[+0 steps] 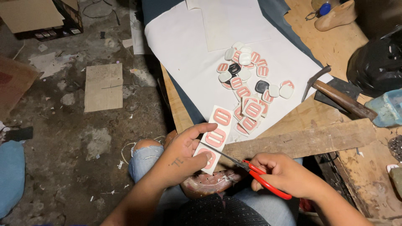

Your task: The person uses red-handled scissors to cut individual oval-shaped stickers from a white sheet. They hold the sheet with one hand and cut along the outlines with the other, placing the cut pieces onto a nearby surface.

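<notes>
Workbench edge: left hand [183, 155] pinches strip [216, 138]; scissors [247, 169] cutting it.

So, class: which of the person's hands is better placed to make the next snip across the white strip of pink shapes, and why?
The right hand. Its grip is already on the red-handled scissors, whose blades touch the strip. The left hand is busy pinching the strip steady.

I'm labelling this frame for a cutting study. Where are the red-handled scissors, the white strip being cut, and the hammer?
red-handled scissors [268, 183]: head view, on the red handle.
white strip [217, 136]: head view, on its middle pink shape.
hammer [341, 100]: head view, on the wooden handle.
</notes>
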